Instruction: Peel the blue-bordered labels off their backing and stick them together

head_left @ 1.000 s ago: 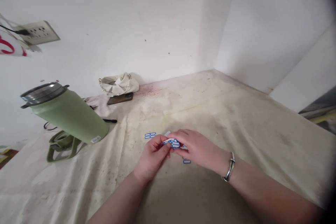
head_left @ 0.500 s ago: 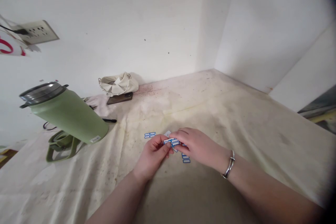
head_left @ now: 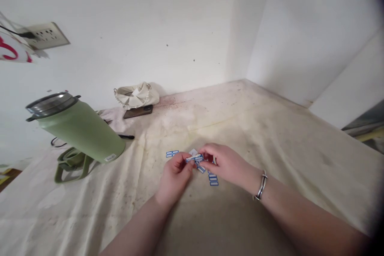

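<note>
In the head view, my left hand point(head_left: 177, 176) pinches a small bunch of white label stickers point(head_left: 195, 159) with blue borders between thumb and fingers. From the other side, my right hand point(head_left: 229, 164) has its thumb and fingertips curled at the right end of the same stickers. A metal bangle point(head_left: 261, 186) circles the right wrist. Under and beside the right hand lie more blue-bordered labels point(head_left: 214, 180) on the cloth. Another small piece of labels point(head_left: 171, 154) rests beyond the left hand. The fingers partly hide the held pieces.
A tilted-looking green tumbler point(head_left: 84, 130) stands at left, with its green lid point(head_left: 72, 164) beside it. A black pen point(head_left: 127, 137), a phone point(head_left: 138, 112) and a white bag with a pearl chain point(head_left: 136, 95) lie farther back. Walls border the cloth-covered table point(head_left: 270, 136).
The right hand's fingers have lifted and opened slightly at the stickers, and the held pieces have shifted, one now angling downward. The left hand keeps its pinch. The view has moved slightly.
</note>
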The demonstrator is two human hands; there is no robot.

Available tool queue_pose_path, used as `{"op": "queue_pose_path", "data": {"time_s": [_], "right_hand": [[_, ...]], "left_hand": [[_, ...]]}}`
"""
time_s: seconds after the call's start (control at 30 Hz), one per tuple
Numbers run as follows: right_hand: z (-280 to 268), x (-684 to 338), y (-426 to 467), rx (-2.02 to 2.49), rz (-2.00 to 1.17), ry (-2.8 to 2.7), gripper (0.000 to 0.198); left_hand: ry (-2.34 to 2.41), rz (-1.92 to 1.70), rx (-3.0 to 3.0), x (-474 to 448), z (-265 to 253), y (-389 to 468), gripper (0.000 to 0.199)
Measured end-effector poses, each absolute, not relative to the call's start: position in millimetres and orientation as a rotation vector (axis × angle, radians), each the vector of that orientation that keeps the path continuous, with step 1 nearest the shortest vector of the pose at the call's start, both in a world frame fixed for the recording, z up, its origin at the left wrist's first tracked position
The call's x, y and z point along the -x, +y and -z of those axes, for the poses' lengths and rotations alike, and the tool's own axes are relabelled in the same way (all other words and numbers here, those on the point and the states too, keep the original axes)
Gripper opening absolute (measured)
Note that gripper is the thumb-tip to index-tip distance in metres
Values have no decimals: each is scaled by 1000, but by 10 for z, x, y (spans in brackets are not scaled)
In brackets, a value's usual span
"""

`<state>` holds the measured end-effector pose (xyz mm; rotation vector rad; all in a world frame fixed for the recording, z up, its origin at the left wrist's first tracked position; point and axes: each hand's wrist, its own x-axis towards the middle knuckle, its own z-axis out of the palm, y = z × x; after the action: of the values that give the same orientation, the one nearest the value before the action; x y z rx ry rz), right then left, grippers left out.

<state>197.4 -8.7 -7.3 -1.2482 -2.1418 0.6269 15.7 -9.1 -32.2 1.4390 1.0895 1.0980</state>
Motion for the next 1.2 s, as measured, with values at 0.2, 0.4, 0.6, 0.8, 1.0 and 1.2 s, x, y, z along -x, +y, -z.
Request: {"op": "queue_pose_path", "data": {"time_s": [0.2, 0.4, 0.6, 0.8, 1.0, 1.2], "right_hand": [[218, -2052, 8, 1407, -387, -2131, 17], [360, -1990, 55, 1429, -402, -2227, 26], [388, -1964, 79, 1459, -442, -2215, 7], [365, -1975, 67, 1449, -461, -2212, 23], [330, -1984, 54, 1435, -513, -2211, 12], [270, -2011, 47, 1418, -577, -2156, 11]], "left_hand": [[1254, -1319, -1250, -82, 397, 21, 18], [1274, -1286, -1301, -90, 430, 23, 18], [1306, -1247, -1382, -107, 401, 11, 17], [1336, -1212, -1431, -106, 378, 11, 17], [1351, -1192, -1459, -103, 385, 12, 17], [1358, -1177, -1472, -100, 383, 12, 17]]}}
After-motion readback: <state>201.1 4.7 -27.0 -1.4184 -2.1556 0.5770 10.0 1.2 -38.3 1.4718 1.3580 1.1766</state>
